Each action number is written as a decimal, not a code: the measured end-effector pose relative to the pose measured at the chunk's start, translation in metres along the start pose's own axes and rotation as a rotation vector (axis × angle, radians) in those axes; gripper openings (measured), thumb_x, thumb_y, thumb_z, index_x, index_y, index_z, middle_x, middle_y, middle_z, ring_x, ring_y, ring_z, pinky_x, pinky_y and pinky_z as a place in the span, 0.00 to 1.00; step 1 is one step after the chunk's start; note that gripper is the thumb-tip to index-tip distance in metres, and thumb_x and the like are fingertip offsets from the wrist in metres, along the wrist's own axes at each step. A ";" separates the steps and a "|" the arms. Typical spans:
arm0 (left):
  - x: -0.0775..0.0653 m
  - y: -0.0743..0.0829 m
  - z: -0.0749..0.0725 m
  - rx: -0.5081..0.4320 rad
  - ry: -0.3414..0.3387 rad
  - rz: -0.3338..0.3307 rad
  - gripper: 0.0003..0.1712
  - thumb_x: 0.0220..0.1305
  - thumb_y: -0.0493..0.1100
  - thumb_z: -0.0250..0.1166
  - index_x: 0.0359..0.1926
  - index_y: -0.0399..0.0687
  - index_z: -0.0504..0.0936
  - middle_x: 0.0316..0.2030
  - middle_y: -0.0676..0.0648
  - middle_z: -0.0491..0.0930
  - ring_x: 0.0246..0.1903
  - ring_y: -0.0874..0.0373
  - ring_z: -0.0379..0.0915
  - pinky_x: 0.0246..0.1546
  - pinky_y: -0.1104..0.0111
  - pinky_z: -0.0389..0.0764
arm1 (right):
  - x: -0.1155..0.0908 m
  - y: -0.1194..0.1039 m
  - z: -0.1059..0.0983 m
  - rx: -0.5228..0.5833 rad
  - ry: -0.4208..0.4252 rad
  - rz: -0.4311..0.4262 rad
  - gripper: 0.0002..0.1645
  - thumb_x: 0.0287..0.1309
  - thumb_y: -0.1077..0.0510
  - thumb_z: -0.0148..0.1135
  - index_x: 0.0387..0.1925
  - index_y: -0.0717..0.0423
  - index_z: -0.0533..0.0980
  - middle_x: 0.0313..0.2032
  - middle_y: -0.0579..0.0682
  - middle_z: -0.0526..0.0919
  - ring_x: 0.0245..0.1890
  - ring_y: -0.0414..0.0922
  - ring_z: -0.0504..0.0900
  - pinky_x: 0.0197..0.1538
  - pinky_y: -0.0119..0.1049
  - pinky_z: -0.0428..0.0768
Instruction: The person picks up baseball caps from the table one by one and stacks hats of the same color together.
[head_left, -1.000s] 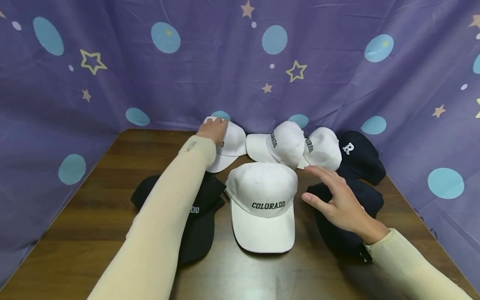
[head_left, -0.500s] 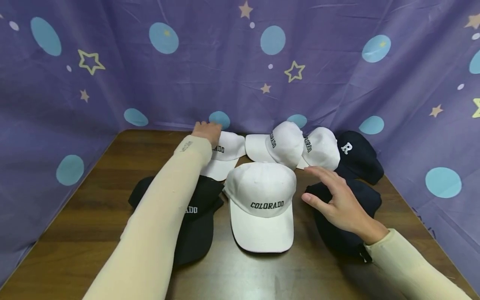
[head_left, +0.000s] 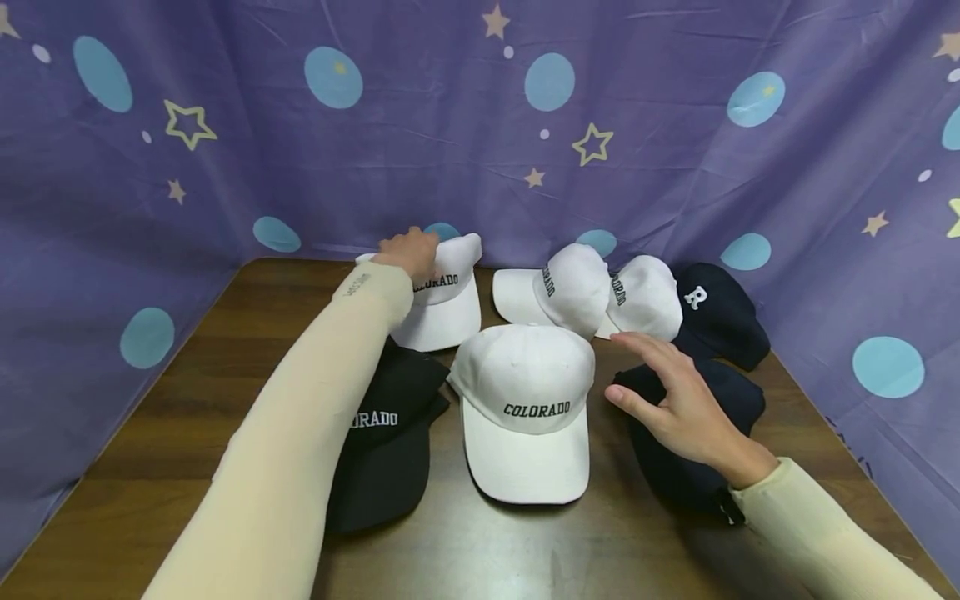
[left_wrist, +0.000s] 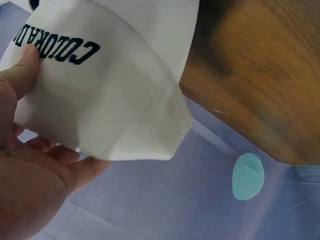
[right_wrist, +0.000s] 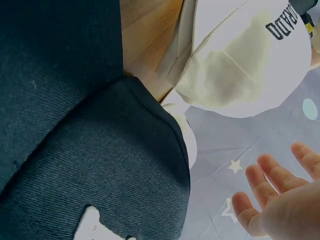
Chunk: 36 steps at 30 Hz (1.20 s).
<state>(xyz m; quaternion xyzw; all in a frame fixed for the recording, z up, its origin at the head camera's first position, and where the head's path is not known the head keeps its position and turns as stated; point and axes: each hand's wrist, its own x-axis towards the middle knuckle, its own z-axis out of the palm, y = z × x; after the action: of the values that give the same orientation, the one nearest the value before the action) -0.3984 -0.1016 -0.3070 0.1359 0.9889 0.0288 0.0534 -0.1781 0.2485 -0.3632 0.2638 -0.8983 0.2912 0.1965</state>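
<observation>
At the back left, my left hand [head_left: 408, 252] grips a white baseball cap [head_left: 438, 323] lettered COLORADO, its brim toward the front. The left wrist view shows the thumb on the front of this cap [left_wrist: 115, 95] beside the lettering, the other fingers behind the crown's edge. My right hand [head_left: 686, 417] hovers with spread fingers over a dark navy cap [head_left: 731, 396] at the right, holding nothing. In the right wrist view, the navy cap [right_wrist: 115, 150] fills the left side, and my fingers are apart from it. A white COLORADO cap [head_left: 525, 450] sits between my arms.
A black cap [head_left: 386, 467] lies front left, partly under my left forearm. Along the back stand two white caps, one [head_left: 577, 287] beside the other [head_left: 652, 300], then a navy cap with an R [head_left: 723, 312]. A purple curtain [head_left: 450, 167] hangs behind the wooden table [head_left: 172, 400].
My left hand has moved slightly left. The white cap it grips first dropped lower, then rose and turned, so its brim and lettering now show toward the front. My right hand stays put.
</observation>
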 end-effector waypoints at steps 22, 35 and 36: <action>-0.026 -0.012 -0.054 -0.239 0.237 0.149 0.43 0.56 0.55 0.68 0.68 0.53 0.58 0.56 0.39 0.70 0.50 0.44 0.67 0.48 0.47 0.70 | -0.005 0.002 -0.005 0.001 0.019 0.027 0.40 0.52 0.51 0.70 0.66 0.39 0.65 0.63 0.43 0.68 0.60 0.45 0.64 0.57 0.60 0.58; -0.050 -0.004 -0.088 -0.430 0.261 0.237 0.44 0.54 0.61 0.68 0.69 0.57 0.62 0.55 0.45 0.72 0.46 0.51 0.69 0.44 0.55 0.74 | -0.009 0.001 -0.009 0.005 0.019 0.047 0.39 0.53 0.52 0.70 0.66 0.42 0.65 0.63 0.45 0.68 0.61 0.47 0.63 0.57 0.61 0.58; -0.052 -0.002 -0.089 -0.446 0.254 0.243 0.44 0.54 0.62 0.68 0.68 0.57 0.63 0.54 0.45 0.73 0.45 0.51 0.69 0.44 0.56 0.74 | -0.009 0.001 -0.010 0.005 0.019 0.049 0.40 0.53 0.52 0.70 0.66 0.42 0.65 0.63 0.45 0.68 0.61 0.47 0.63 0.57 0.61 0.58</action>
<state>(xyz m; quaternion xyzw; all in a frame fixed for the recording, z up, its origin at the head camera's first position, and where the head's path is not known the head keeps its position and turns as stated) -0.3593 -0.1214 -0.2135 0.2339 0.9332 0.2688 -0.0464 -0.1695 0.2582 -0.3609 0.2394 -0.9019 0.3008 0.1970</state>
